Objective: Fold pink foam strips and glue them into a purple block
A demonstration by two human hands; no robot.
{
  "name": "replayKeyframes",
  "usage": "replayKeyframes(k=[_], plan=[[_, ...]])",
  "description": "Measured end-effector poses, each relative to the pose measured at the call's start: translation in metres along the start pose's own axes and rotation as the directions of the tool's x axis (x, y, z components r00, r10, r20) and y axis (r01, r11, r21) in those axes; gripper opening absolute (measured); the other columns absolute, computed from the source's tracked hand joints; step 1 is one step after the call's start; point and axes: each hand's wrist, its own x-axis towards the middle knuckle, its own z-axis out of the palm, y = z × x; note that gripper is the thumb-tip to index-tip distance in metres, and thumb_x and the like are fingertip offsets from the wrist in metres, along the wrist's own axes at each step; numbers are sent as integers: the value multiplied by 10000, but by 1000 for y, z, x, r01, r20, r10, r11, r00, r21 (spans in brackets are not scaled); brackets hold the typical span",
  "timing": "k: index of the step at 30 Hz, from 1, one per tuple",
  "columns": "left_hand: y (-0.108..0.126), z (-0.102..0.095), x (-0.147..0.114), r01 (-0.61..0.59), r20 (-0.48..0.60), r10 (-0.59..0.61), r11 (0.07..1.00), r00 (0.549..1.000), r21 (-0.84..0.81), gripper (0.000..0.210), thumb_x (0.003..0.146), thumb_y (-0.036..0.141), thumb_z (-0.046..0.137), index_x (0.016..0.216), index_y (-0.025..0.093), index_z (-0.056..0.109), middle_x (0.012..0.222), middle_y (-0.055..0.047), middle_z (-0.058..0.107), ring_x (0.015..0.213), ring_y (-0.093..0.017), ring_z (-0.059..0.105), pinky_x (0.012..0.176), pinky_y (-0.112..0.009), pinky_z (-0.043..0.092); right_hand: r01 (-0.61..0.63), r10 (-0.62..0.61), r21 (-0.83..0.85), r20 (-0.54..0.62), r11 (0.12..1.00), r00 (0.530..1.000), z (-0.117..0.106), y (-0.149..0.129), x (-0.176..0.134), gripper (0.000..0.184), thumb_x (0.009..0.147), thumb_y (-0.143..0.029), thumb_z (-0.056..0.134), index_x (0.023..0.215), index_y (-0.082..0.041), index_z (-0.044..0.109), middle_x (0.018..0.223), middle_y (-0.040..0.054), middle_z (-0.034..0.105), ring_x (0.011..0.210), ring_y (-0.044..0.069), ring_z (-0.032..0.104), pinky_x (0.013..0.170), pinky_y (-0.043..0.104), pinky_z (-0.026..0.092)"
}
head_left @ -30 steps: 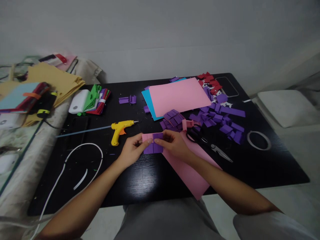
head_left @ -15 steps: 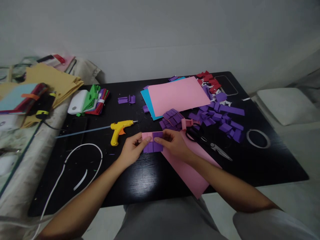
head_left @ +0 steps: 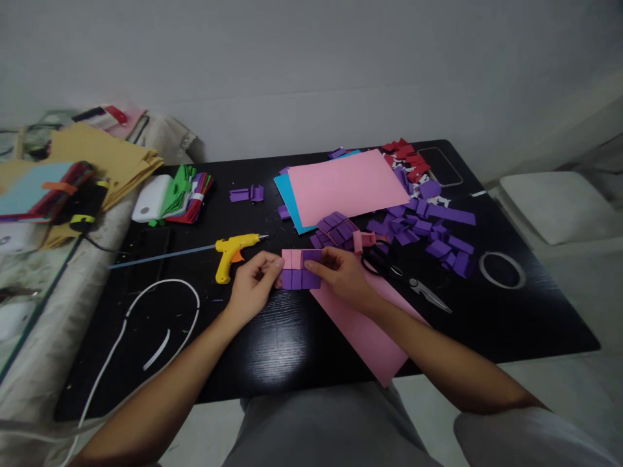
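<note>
Held over the black table is a small panel of folded paper strips, mostly purple with pink squares along its upper left. My left hand pinches its left edge, the thumb tip beside the pink part. On the other side my right hand grips the purple end, thumb in front and fingers behind. Just beyond lies a larger purple woven paper piece, with a small pink folded strip beside it. Black-handled scissors rest close to my right hand. A yellow glue gun lies beyond my left hand.
Pink sheets overlap a blue one at the back. Purple paper pieces and red ones are scattered on the right, near a tape ring. A white cable loops at the left.
The panel has shifted slightly up and right with both hands. My left thumb has slid from the panel's pink face out to its left edge, showing more of the pink.
</note>
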Motion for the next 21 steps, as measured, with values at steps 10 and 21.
replayKeyframes(k=[10, 21], plan=[[4, -4, -1, -65, -75, 64, 998, 995, -7, 443, 1034, 555, 584, 782, 190, 584, 639, 9, 637, 563, -107, 581, 597, -240, 483, -7, 19, 113, -104, 994, 994, -6, 1, 7, 384, 693, -525, 914, 853, -230, 727, 889, 22, 758, 880, 226, 696, 872, 394, 576], [4, 2, 4, -4, -30, -1, 987, 1000, -158, 411, 918, 563, 746, 1029, 175, 665, 783, -21, 698, 641, -134, 652, 573, -243, 551, 6, 5, 113, -96, 994, 995, -6, 2, 7, 360, 707, -511, 903, 867, -237, 732, 908, 24, 768, 920, 237, 709, 899, 405, 575]])
